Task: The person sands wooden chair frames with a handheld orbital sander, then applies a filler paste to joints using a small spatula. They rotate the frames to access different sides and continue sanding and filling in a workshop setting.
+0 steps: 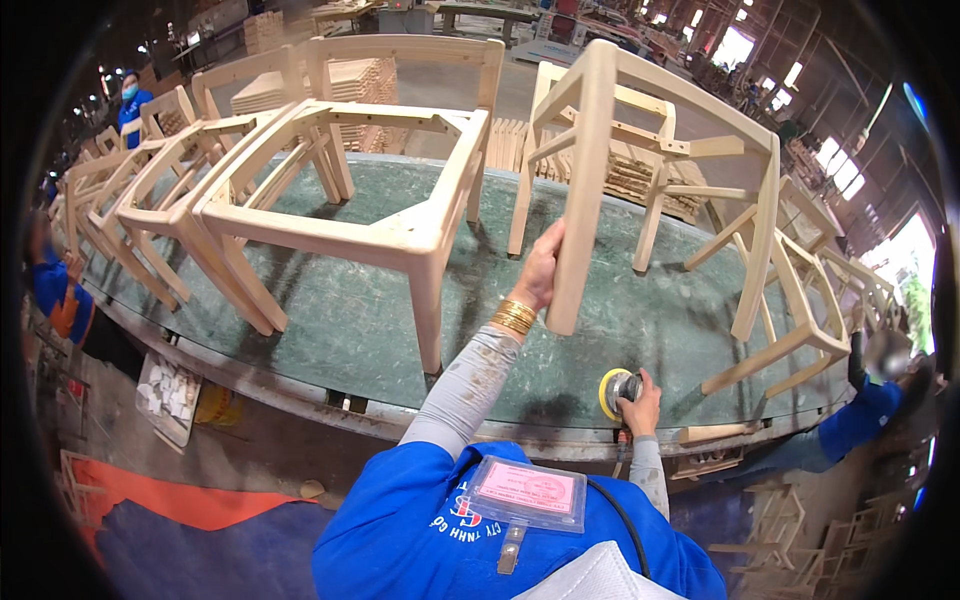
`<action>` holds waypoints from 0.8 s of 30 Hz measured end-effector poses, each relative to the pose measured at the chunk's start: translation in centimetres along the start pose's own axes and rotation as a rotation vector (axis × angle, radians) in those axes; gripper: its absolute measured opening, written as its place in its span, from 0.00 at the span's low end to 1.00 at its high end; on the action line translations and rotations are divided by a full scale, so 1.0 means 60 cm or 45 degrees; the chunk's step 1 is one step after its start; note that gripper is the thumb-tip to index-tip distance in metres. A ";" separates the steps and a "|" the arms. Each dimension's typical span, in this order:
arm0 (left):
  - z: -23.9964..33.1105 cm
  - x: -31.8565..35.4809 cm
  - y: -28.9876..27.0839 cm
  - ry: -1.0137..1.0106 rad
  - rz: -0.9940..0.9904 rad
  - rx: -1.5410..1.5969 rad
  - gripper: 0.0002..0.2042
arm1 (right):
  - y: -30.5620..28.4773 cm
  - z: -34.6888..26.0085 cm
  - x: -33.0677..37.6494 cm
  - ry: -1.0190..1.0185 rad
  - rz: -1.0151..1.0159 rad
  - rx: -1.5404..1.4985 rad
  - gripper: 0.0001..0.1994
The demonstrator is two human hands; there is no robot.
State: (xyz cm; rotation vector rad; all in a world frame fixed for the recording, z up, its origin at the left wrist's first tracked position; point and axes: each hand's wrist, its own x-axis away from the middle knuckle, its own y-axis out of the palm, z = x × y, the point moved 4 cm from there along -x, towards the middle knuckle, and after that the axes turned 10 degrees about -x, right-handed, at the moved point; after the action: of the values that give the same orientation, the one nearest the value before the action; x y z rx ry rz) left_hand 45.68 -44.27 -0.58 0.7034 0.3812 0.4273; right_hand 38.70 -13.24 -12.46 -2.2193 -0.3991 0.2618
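A pale wooden chair frame (pixel 588 150) without a seat stands in front of me on the green-topped table (pixel 350 340), turned so that two of its legs face me. My left hand (pixel 541 268) grips the nearest leg near its lower end, the fingers partly hidden behind the wood. Lower and to the right, my right hand (pixel 643 403) is wrapped around a round handheld sander (pixel 622 390) with a yellow-edged disc. The sander is held near the table's front edge, apart from the chair. A hose runs down from it.
Another seatless chair frame (pixel 325 235) stands close on my left, with several more beyond it. More frames (pixel 790 310) stand on the right. Co-workers in blue are at the left (pixel 130 105) and right (pixel 862 415). Stacked wood pieces (pixel 365 100) lie behind the table.
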 end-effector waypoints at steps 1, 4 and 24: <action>-0.002 0.001 -0.003 -0.023 -0.018 0.108 0.22 | -0.003 -0.014 0.004 -0.014 0.010 0.005 0.40; -0.003 0.006 -0.011 -0.045 -0.125 0.315 0.25 | -0.019 -0.045 0.013 -0.005 0.032 0.024 0.41; -0.002 0.008 -0.013 -0.107 -0.125 0.510 0.40 | 0.288 -0.196 0.124 -0.755 -0.618 0.107 0.34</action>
State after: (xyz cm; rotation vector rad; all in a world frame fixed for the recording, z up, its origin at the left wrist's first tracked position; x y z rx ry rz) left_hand 46.24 -44.50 -1.33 1.0832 0.4249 0.2275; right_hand 52.74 -29.10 -19.01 -1.8570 -1.1987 0.6550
